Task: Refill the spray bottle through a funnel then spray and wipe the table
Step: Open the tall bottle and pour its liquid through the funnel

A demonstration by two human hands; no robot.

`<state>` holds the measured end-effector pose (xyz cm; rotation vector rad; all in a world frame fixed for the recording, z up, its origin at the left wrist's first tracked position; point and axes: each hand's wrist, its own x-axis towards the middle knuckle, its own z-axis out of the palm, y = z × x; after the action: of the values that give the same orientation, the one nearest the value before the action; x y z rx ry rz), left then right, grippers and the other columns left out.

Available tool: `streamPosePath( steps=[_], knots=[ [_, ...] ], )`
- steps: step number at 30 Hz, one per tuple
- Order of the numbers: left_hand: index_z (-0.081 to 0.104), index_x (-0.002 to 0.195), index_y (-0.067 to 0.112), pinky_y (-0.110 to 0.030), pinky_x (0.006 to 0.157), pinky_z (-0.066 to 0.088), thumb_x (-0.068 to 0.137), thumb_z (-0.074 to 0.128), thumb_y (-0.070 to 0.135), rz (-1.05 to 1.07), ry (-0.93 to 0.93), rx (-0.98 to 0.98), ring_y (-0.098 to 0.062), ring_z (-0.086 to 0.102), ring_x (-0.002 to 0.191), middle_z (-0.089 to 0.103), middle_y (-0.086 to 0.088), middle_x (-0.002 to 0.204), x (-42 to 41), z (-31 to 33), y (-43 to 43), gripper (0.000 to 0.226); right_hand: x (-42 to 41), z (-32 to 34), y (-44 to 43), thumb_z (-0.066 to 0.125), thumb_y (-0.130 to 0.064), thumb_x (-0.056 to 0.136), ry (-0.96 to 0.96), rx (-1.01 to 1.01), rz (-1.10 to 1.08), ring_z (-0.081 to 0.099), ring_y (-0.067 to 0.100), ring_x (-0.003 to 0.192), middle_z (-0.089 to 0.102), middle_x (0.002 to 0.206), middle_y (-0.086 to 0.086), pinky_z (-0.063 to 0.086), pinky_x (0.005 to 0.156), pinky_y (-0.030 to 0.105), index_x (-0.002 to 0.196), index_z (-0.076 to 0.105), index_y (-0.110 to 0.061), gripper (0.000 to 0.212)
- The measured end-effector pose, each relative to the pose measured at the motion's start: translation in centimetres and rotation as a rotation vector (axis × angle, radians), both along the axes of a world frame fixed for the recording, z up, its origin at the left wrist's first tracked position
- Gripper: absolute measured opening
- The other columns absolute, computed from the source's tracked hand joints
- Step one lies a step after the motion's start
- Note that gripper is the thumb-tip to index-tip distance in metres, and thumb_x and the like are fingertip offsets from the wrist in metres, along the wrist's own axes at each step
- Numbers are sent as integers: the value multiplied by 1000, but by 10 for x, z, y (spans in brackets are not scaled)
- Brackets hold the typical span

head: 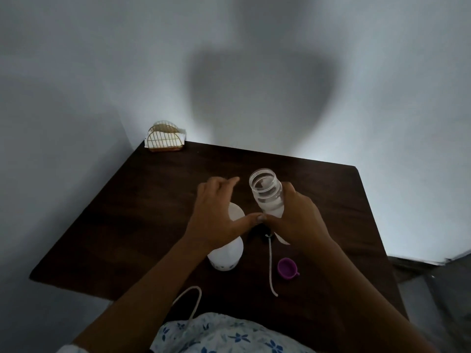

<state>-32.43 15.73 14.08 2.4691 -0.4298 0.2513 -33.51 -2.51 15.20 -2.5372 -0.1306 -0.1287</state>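
Observation:
My right hand (298, 220) grips a clear open-mouthed bottle (267, 194) with some water in it, held just above the dark wooden table (142, 205) and tilted away from me. A white spray bottle body (226, 256) stands to its left. A white funnel-like rim (236, 211) shows at its top. My left hand (216, 215) hovers over that rim with fingers apart, its thumb touching my right thumb. The dark spray head (262, 229) lies on the table between my hands, its white dip tube (270, 266) pointing toward me.
A purple cap (286, 268) lies near the tube on the right. A gold wire napkin holder (164, 137) stands at the far left corner against the wall. A white scrap (283, 240) shows under my right hand. The table's right edge drops to the floor.

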Motion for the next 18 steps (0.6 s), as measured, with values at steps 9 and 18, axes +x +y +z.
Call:
streamPosePath(
  steps=[9,18],
  knots=[
    [56,116,18,-28,87,53,61,73,45,-325,261,-576,-6,63,101,66,6,108,16,15,-43,64,-10,17,-7,79,-31,69,-41,175,26,56,8,97,60,112,-6,43,82,21,124,41,-20,68],
    [56,115,12,-25,80,55,67,80,27,-363,183,-429,-8,64,96,67,0,110,18,26,-48,55,-6,-80,-63,69,-17,76,427,-152,-175,49,23,118,46,135,10,45,95,33,136,33,-13,70]
  ],
)
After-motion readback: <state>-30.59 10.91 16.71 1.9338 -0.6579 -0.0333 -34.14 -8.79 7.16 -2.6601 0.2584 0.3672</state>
